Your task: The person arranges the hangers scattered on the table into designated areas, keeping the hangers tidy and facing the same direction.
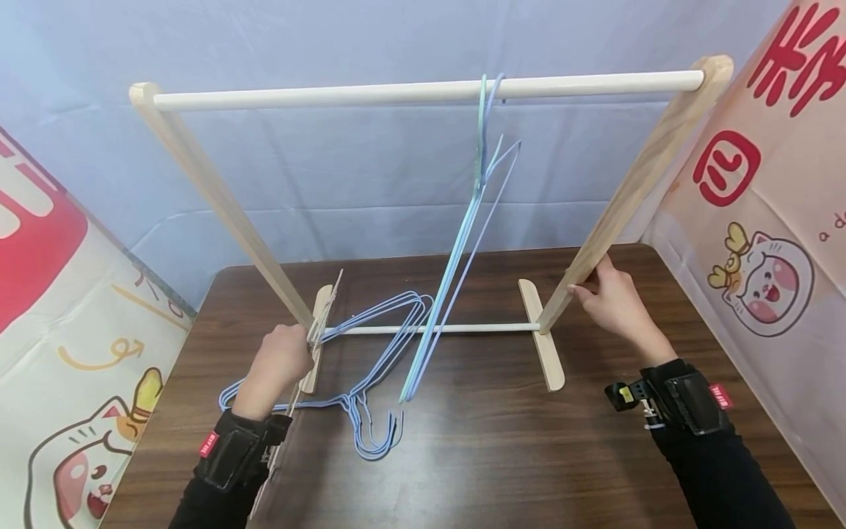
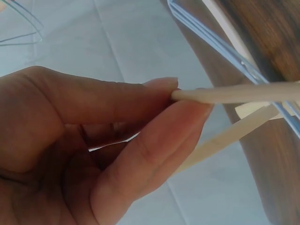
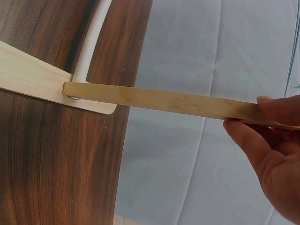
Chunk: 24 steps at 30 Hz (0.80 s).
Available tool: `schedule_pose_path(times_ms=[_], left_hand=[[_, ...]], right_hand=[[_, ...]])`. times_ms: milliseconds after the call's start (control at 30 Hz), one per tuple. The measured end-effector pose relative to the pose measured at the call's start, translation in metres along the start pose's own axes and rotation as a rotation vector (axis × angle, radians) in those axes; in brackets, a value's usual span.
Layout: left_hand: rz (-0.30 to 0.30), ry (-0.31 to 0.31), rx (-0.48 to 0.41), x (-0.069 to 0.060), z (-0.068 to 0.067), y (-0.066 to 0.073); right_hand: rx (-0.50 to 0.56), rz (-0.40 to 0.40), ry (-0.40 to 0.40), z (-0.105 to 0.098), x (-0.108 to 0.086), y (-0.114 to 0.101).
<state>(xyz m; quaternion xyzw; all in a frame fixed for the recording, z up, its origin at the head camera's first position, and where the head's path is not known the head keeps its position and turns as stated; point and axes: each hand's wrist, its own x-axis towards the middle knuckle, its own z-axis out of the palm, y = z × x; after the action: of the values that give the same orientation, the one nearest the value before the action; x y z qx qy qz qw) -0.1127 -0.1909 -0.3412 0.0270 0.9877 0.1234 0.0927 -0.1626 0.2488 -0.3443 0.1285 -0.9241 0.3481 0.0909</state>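
A wooden clothes rack [image 1: 396,94] with white rails stands on the table. My right hand [image 1: 615,297] pinches its right post [image 3: 173,102] low down, between thumb and fingers. Beside the left foot, my left hand [image 1: 280,360] pinches a slim pale beige piece [image 2: 243,93] between thumb and finger; its full shape cannot be told. Behind that hand, the left post [image 2: 225,138] slopes away. Green and blue wire hangers [image 1: 456,250] hang by their hooks from the top rail. Several blue hangers [image 1: 390,360] lie stacked near the left hand, hooks towards me.
A brown wooden table [image 1: 476,441] carries the rack. Pale cloth [image 1: 370,162] hangs behind it, and printed cloths [image 1: 767,279] stand at both sides. Between the feet runs a lower white rail [image 1: 489,328].
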Motion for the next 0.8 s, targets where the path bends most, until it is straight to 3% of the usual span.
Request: schedule_pose_path(times_ms=[500,800], left_hand=[[0.055,0.02,0.022,0.003,-0.014,0.004],[0.051,-0.006,-0.024,0.003,-0.022,0.009]], right_hand=[[-0.001,0.007,0.005,0.0,0.0,-0.001],[-0.007,-0.001,0.009,0.0,0.0,-0.001]])
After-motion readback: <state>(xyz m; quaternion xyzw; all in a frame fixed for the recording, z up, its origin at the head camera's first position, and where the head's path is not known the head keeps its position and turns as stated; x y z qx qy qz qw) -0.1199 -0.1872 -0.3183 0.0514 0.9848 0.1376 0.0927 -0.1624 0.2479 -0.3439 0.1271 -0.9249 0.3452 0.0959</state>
